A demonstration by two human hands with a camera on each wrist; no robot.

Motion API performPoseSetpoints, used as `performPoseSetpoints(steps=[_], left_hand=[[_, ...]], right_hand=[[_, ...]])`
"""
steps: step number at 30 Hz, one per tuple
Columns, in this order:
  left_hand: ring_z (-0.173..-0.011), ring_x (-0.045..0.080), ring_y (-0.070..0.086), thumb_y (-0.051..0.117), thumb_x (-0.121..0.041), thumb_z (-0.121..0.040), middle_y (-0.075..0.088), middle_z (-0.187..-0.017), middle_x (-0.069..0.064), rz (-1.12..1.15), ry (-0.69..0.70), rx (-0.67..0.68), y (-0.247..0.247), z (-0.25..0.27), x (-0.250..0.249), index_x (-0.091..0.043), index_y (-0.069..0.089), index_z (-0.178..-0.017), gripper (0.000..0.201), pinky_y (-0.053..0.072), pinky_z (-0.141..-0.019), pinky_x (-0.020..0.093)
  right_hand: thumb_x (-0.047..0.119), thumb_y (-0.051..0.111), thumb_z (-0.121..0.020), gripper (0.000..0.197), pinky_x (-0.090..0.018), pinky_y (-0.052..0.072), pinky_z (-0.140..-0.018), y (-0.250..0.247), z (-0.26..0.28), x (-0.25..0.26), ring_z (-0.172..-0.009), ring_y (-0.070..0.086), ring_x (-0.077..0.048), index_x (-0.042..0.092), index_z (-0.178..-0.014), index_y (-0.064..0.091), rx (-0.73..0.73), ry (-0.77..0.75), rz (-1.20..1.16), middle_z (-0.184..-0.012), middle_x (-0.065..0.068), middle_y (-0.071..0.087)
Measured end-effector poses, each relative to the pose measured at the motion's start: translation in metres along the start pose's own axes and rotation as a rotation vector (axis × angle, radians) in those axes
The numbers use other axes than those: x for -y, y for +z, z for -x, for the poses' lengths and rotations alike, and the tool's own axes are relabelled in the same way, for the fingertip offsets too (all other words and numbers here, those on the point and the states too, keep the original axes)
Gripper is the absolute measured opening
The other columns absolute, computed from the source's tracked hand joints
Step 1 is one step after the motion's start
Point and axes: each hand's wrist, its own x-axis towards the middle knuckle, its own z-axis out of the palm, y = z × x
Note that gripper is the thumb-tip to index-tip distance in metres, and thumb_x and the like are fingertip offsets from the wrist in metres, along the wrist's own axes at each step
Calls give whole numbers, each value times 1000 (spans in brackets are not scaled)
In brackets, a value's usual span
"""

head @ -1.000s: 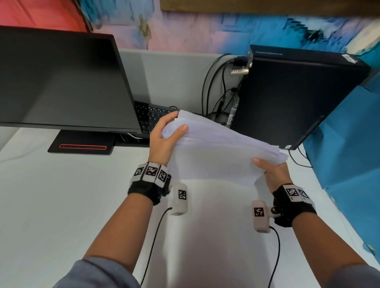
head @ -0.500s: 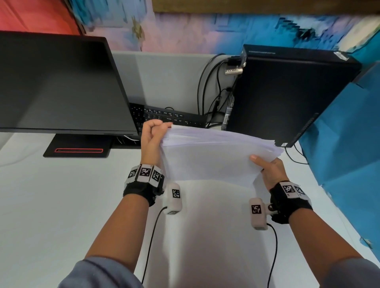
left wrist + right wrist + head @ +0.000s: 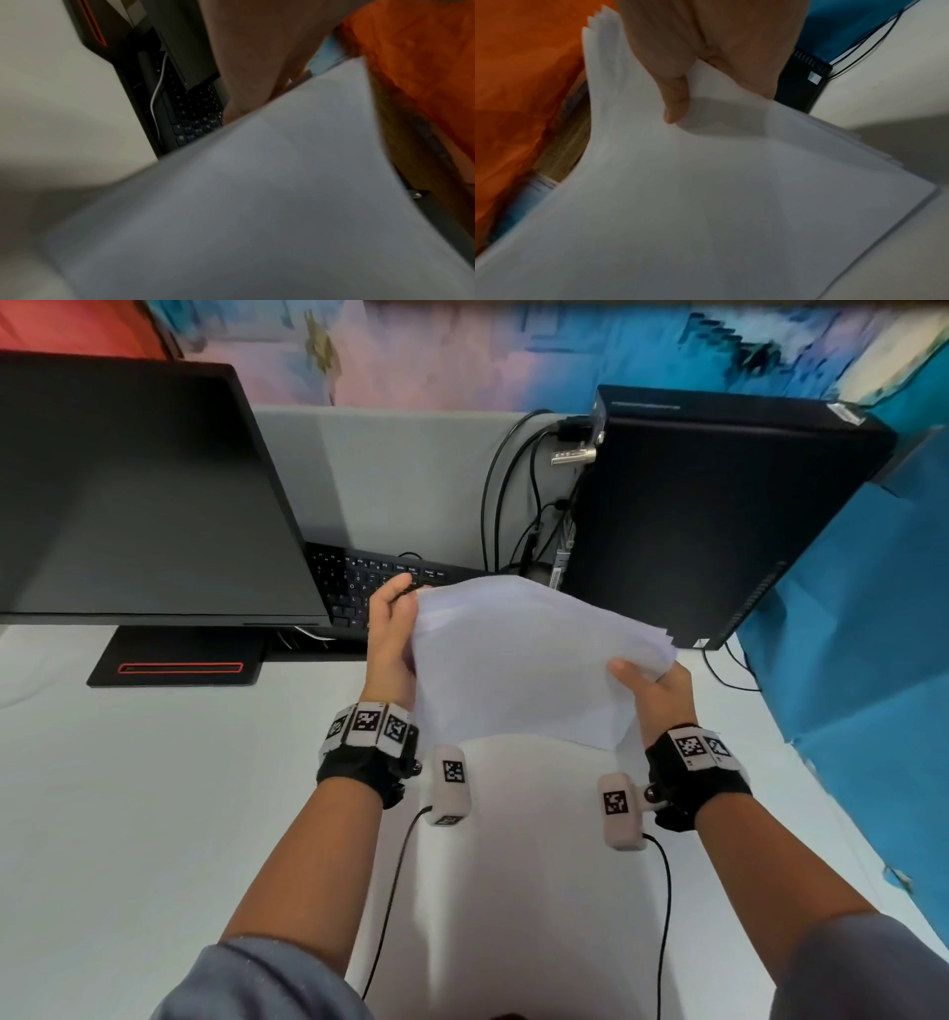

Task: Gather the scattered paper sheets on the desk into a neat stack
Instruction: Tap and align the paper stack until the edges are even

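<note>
Paper sheets (image 3: 518,660) held off the desk (image 3: 154,814) between both hands, bundle sagging toward the wrists. Left hand (image 3: 391,639) pinching the far left corner, fingers curled round the edge. Right hand (image 3: 655,683) pinching the right side, thumb flat on top of the sheets, remaining fingers underneath and out of sight.

Change against half a second ago: left hand lifted, so the far edge now stands higher and humps into an arch; a second ago that thumb lay spread on top, now tucked at the corner. Right hand barely shifted. Reads as jogging or squaring the bundle in the air; gathering looks done, alignment not. In the right wrist view corners beside the thumb (image 3: 677,105) stepped like a fan, edges offset along the right too: stack not yet neat.

Hard to make out: sheet count unknown. Left wrist view blurred and mostly filled by paper underside; grip there barely readable. Desk under the bundle hidden, so stray sheets beneath cannot be ruled out. Keyboard (image 3: 369,588) just past the left hand, partly covered by monitor (image 3: 133,495).
</note>
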Motion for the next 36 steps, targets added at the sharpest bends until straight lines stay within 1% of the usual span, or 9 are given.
performPoseSetpoints(steps=[3,6,10,13,19,24,26,31,36], left_hand=[[-106,4,59,63,-29,-73,58,-118,-9,-238,-23,155,-31,-2,7,-25,40,-134,65,47,-83,17],[-115,0,51,72,-36,-60,51,-128,-13,-525,-43,355,-52,11,13,-29,31,-139,90,42,-90,12],[-112,9,54,87,-21,-63,58,-123,-6,-732,-43,201,-51,-4,14,-21,42,-133,83,44,-94,24],[-111,16,58,84,-8,-66,62,-121,2,-709,-101,142,-45,-20,14,-16,48,-127,71,47,-98,34],[-100,5,63,80,-7,-72,67,-115,0,-688,-200,224,-42,-23,11,-8,56,-126,59,48,-91,25],[-82,8,64,70,-11,-83,66,-98,1,-573,-43,4,-24,7,19,-9,65,-108,25,54,-74,16],[-81,8,65,68,-12,-85,67,-93,-1,-524,6,-23,-24,18,21,-21,66,-94,13,56,-81,24],[-98,15,67,74,-10,-79,69,-106,3,-516,-11,-72,-39,28,24,-13,64,-110,32,54,-89,35],[-103,19,67,80,-6,-70,69,-113,6,-365,-55,-34,-42,25,17,-7,60,-120,53,55,-86,35]], right_hand=[[6,63,-87,30,-15,53,-61,1,-3,2,-81,65,-16,4,-116,61,-31,4,-25,-102,-10,67],[7,64,-86,30,-24,53,-70,4,-6,3,-92,65,-26,6,-116,61,-48,2,-3,-111,-15,67],[8,64,-86,32,-29,53,-77,2,-5,6,-97,64,-29,4,-117,62,-34,39,6,-114,-17,67],[6,63,-86,32,-26,55,-72,-4,1,8,-90,66,-24,2,-118,61,11,42,28,-111,-15,68],[4,63,-86,28,-11,52,-59,-10,9,16,-73,70,-2,2,-114,64,44,14,14,-97,-2,70],[5,63,-86,30,-15,54,-65,1,12,17,-81,70,-8,3,-116,63,-3,-19,-15,-105,-8,70],[6,62,-88,29,-16,55,-70,4,14,17,-85,70,-8,4,-117,63,-11,-35,-11,-105,-6,70],[12,65,-85,40,-42,52,-89,4,17,15,-106,63,-28,9,-124,54,52,-32,63,-117,-12,65],[28,60,-90,36,-24,45,-70,5,19,26,-90,57,-11,19,-123,48,-5,12,-68,-106,4,57]])
